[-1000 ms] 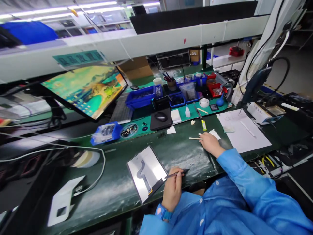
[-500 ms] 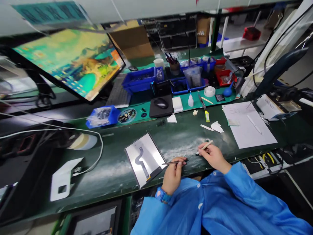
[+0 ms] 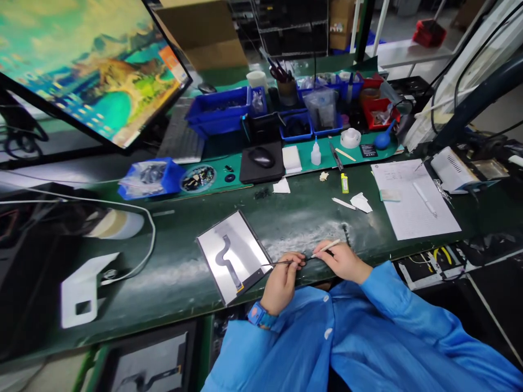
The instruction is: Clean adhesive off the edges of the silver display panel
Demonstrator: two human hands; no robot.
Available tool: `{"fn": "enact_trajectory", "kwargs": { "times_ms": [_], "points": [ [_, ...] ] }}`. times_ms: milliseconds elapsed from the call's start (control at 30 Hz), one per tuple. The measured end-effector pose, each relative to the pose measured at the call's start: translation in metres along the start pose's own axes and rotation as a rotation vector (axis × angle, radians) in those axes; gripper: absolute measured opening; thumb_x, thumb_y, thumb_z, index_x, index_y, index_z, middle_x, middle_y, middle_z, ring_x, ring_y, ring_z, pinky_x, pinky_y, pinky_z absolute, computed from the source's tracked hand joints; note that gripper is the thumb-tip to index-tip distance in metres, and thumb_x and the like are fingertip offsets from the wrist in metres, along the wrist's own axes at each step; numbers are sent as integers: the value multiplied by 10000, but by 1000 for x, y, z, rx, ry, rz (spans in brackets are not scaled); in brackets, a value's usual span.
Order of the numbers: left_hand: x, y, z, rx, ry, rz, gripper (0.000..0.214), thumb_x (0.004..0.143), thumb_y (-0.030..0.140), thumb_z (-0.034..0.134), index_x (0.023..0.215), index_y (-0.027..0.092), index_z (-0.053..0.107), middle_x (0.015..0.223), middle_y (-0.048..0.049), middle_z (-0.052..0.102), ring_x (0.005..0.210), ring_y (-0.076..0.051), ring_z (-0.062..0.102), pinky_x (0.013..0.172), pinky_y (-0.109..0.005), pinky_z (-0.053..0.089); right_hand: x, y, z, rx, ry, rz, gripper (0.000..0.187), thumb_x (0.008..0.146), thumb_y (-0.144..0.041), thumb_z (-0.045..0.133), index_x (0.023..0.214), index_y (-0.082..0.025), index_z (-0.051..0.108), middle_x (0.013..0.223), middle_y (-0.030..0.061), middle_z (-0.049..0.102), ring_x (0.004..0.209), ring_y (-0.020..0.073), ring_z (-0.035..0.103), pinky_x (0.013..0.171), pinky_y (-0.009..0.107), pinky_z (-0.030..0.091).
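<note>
My left hand (image 3: 281, 280) is closed around a thin dark strip (image 3: 281, 263), whose exact kind I cannot make out; one end reaches left over the corner of the display panel. In my right hand (image 3: 342, 261) a slim cream-coloured stick (image 3: 330, 246) is pinched, its lower end close to the left fingertips and the strip's right end. The tablet-sized display panel (image 3: 253, 245) lies on the bench left of my hands, silvery back up, with a grey ribbon cable (image 3: 224, 257) across it.
Torn white paper (image 3: 361, 202), a yellow-green lighter (image 3: 345, 183) and a written sheet (image 3: 412, 218) with a pen lie to the right. Behind stand a dropper bottle (image 3: 316, 153), a mouse (image 3: 261, 157) and blue bins (image 3: 220, 111). A white bracket (image 3: 84, 291) and cable are at left.
My right hand has moved left, bringing the cream stick's lower end next to my left hand and the dark strip. The camera view has shifted, so the bench appears further left and higher.
</note>
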State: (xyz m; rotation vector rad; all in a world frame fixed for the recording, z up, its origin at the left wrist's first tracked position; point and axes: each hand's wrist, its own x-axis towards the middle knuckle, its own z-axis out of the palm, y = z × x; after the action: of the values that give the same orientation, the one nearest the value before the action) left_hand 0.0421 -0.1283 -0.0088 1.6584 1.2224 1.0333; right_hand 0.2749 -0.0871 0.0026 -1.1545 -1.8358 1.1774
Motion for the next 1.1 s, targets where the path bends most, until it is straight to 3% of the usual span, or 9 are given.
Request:
{"fn": "enact_trajectory", "kwargs": {
  "times_ms": [400, 800, 967, 1100],
  "points": [
    [3, 3, 0, -18, -24, -63, 223, 1119, 297, 381, 1068, 200, 575, 1139, -91, 687, 911, -143, 718, 805, -301, 597, -1, -6, -2, -68, -21, -65, 213, 1051, -281, 580, 1043, -243, 790, 1052, 62, 821, 1004, 237, 769, 953, 374, 589],
    [1, 2, -2, -12, -47, -57, 232, 1120, 289, 382, 1072, 202, 592, 1152, -89, 684, 967, -157, 701, 873, -324, 577, -5, -16, 7, -332, -67, -159, 293, 1099, -270, 481, 1068, -215, 767, 1030, 88, 807, 927, 246, 754, 880, 371, 599],
    [3, 3, 0, -20, -39, -86, 243, 1103, 308, 408, 1079, 199, 623, 1137, -92, 705, 928, -169, 710, 854, -337, 589, -6, -17, 8, -270, -67, -82, 260, 1071, -285, 516, 1038, -234, 770, 1035, 84, 807, 961, 249, 754, 933, 382, 590],
    [4, 2, 3, -103, -6, -136, 267, 1094, 363, 437, 1053, 199, 644, 1135, -95, 722, 912, -178, 722, 843, -348, 599, -6, -9, 5, -155, 16, 35, 233, 1047, -367, 569, 986, -237, 753, 996, 65, 808, 977, 241, 765, 946, 369, 599]
  ]
}}
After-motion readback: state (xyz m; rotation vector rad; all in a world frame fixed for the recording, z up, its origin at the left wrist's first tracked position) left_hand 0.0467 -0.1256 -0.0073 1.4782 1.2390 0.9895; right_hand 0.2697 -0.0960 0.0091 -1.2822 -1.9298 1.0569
